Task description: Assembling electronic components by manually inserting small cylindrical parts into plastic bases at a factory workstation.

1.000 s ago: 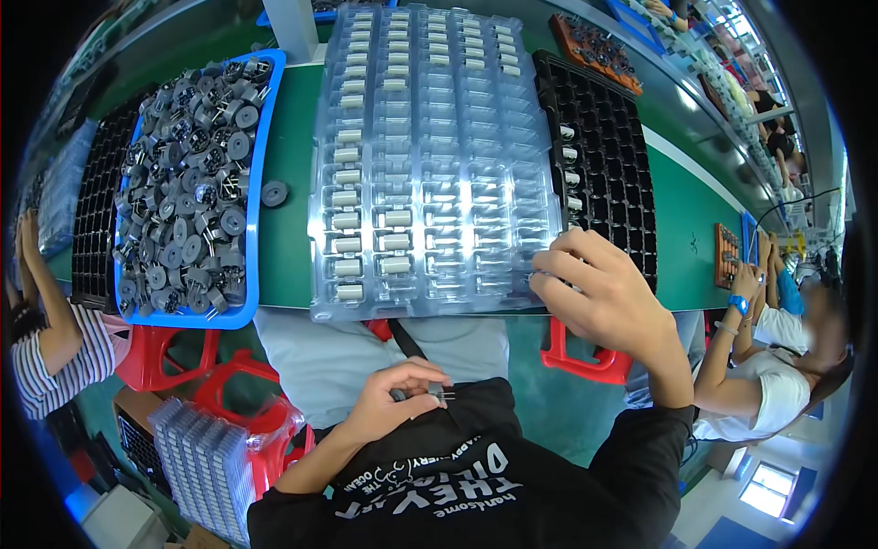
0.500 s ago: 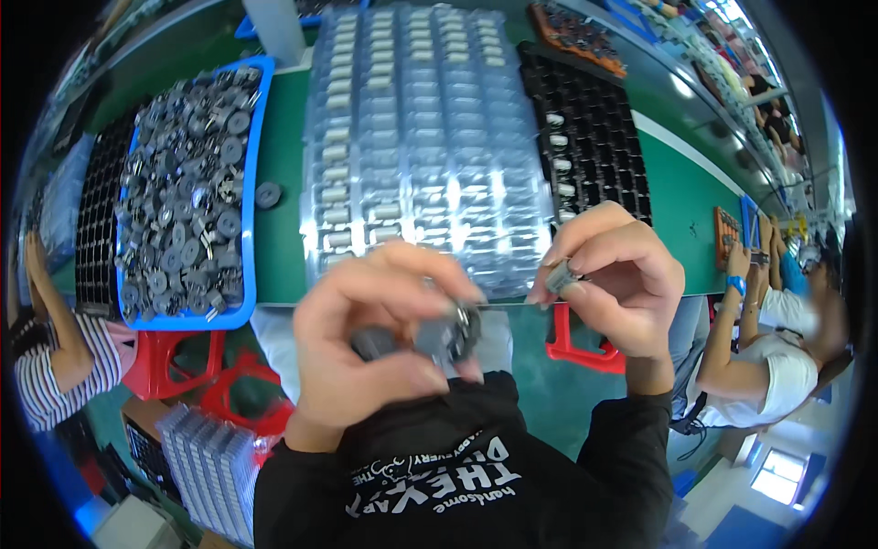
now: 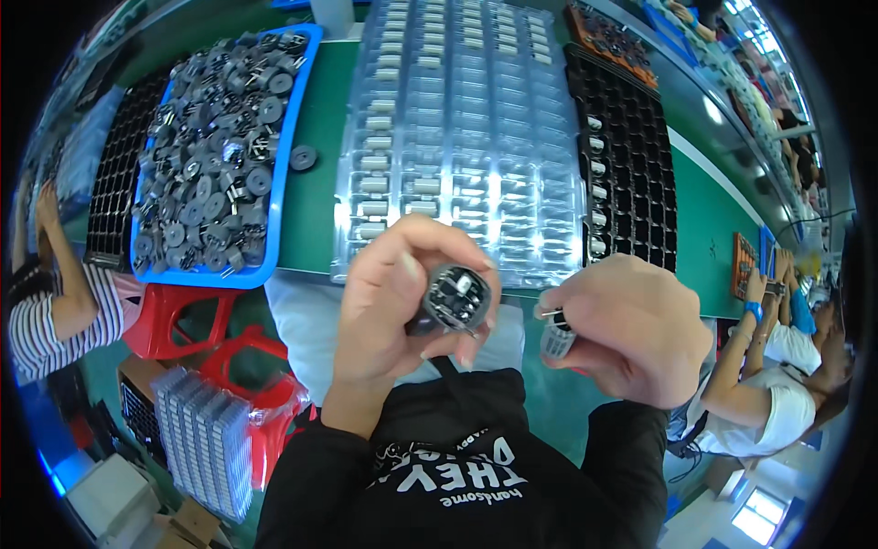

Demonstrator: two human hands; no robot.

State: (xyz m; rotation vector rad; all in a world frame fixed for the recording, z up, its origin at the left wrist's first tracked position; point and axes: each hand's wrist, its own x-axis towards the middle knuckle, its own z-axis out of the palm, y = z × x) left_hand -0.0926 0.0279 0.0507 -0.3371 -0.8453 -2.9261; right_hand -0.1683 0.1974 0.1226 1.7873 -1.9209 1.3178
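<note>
Head view: the left hand is curling its fingers and thumb around a round grey housing, whose open face, showing small electronic parts inside, is turning toward the camera. A second dark piece is partly showing behind it, against the palm. To its right, the right hand is pinching a small silvery cylinder between thumb and fingers, with thin metal pins showing at its upper end; the two held pieces are staying apart, both above the person's lap at the near edge of the green table. Beyond the hands, a clear tray is carrying pale cylinders, mostly in its left columns. On its right, a black tray is holding several cylinders in its left column. On its left, a blue bin is brimming with grey round parts, and one loose grey disc is lying just beside it.
</note>
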